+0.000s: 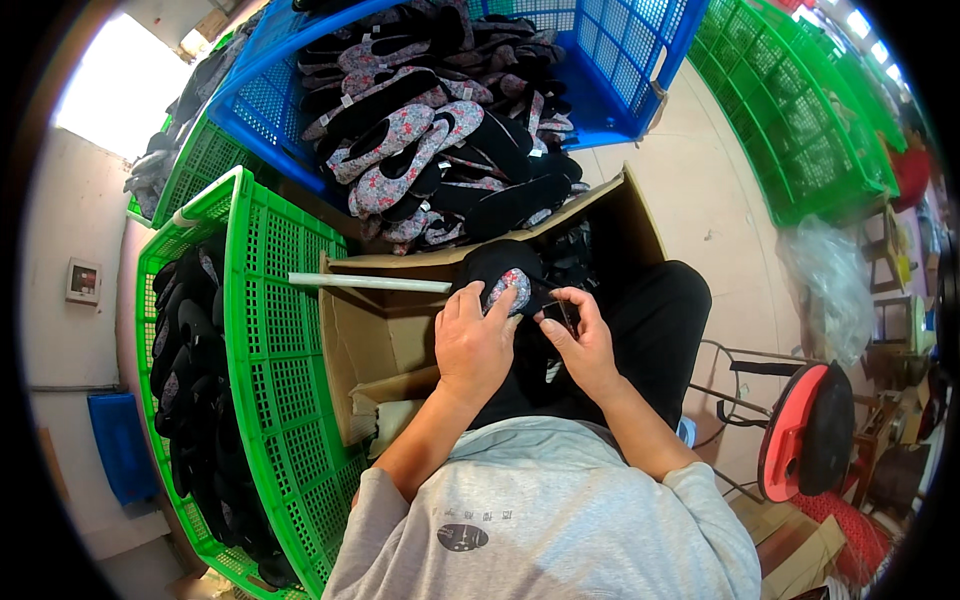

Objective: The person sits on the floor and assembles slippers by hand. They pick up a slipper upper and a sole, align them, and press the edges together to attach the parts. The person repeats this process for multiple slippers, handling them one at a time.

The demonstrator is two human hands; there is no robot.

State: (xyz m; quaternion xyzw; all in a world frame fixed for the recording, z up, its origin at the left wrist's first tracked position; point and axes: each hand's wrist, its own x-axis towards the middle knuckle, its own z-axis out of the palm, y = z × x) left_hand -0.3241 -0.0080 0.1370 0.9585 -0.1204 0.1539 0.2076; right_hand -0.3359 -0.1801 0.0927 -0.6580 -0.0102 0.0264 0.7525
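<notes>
In front of my lap is a black cloth shoe with a floral lining [495, 262]. My left hand [470, 338] is closed on its near side, with the index finger at the opening where the lining shows. Just right of the shoe, my right hand [584, 340] is closed in a pinch. Its thumb and fingers hold a small dark thing that I cannot make out. Beneath and around the shoe stands an open cardboard box [385, 340] with dark things in its far right part. A pale rod [370, 282] reaches across the box toward the shoe.
A blue crate [620, 65] at the far side holds a heap of black and floral shoes [400, 150]. At my left, a green crate [285, 330] holds more dark shoes [195, 390]. Further green crates [790, 120] and a red-and-black stool [805, 430] stand to the right.
</notes>
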